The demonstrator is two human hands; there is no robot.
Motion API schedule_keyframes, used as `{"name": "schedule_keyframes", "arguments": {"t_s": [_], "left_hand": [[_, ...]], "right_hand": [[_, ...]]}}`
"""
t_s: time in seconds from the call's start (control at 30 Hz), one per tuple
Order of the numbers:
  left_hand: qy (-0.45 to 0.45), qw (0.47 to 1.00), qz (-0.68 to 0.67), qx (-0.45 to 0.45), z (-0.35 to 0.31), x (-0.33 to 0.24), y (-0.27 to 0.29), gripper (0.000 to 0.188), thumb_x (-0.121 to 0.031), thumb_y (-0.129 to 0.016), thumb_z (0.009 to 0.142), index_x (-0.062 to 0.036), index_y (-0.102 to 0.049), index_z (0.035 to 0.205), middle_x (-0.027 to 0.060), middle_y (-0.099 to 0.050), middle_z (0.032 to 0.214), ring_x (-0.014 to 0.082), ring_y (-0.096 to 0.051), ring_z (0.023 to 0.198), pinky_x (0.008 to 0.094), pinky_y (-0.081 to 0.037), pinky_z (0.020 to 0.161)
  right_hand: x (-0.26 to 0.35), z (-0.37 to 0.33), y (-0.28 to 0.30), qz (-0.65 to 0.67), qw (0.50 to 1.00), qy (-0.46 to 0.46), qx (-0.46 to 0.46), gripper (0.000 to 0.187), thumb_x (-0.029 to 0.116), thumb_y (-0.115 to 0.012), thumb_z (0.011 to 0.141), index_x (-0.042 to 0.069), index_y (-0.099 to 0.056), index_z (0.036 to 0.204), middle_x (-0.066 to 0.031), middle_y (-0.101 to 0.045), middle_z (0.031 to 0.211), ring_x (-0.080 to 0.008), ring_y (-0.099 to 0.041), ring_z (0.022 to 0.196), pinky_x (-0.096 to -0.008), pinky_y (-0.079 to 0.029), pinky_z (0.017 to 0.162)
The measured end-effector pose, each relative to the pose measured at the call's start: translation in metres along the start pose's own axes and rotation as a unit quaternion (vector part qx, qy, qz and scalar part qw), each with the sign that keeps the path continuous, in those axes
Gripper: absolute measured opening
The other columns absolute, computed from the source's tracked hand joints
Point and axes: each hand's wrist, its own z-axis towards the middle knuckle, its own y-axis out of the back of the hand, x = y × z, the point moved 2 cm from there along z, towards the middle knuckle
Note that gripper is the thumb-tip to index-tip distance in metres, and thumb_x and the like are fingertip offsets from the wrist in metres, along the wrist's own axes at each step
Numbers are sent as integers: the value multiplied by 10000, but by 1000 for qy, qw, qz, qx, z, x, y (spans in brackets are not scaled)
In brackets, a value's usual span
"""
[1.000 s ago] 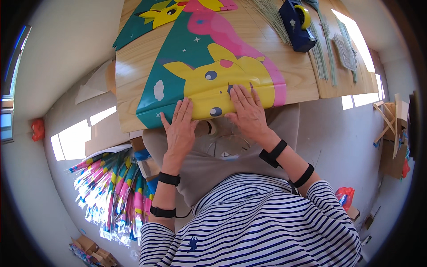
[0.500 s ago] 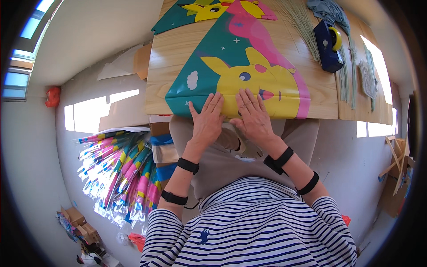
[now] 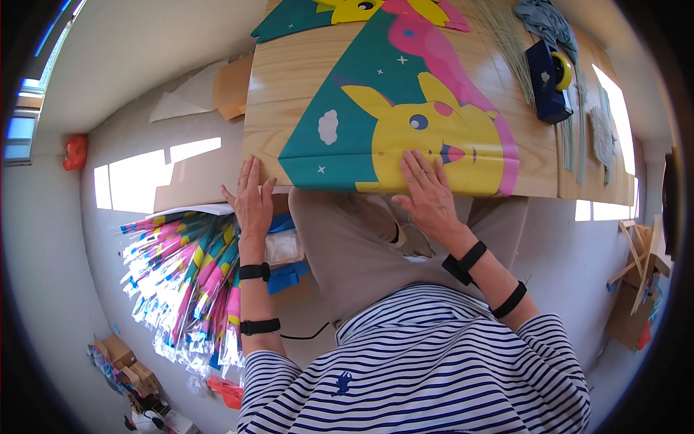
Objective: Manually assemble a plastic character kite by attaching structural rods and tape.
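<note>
A triangular printed sheet (image 3: 347, 116), like a kite sail, lies on the table with a folded strip along its near edge. It is teal, pink and yellow, with a cartoon animal face. My right hand (image 3: 426, 189) rests flat on the yellow near edge, fingers stretched out and nothing in its grip. Off the sheet's left corner, my left hand (image 3: 253, 201) is open and empty, its fingertips at the front left edge of the wooden table (image 3: 264, 119).
A second printed sheet (image 3: 303, 20) lies at the far side. To the right are a blue tape dispenser (image 3: 546, 83), thin pale sticks (image 3: 506, 43) and a grey-blue cloth (image 3: 553, 29). Several rolled colourful sheets in clear bags (image 3: 191, 282) fan out below left.
My left hand has left the sheet and moved left to the table's edge. My right hand stays on the sheet's near edge. The whole view has shifted slightly.
</note>
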Motion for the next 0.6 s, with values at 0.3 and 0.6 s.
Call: {"name": "schedule_keyframes", "arguments": {"t_s": [0.3, 0.6], "left_hand": [[-219, 972, -65, 49, -18, -148, -6, 482, -168, -635, 927, -71, -532, 1388, 42, -479, 1500, 225, -400, 1423, 637, -114, 1173], [-181, 975, -62, 110, -22, -156, -12, 573, -145, -697, 860, -100, -532, 1406, 37, -462, 1522, 262, -370, 1445, 636, -112, 1172]], "right_hand": [[26, 25, -11, 49, 997, 1, -55, 680, 477, -542, 955, -37, -476, 1395, -200, -436, 1494, -332, -338, 1442, -511, -195, 1200], [-121, -75, 38, -73, 966, -233, -84, 672, 461, -521, 974, 14, -412, 1463, -160, -384, 1546, -296, -303, 1469, -564, -169, 1193]]}}
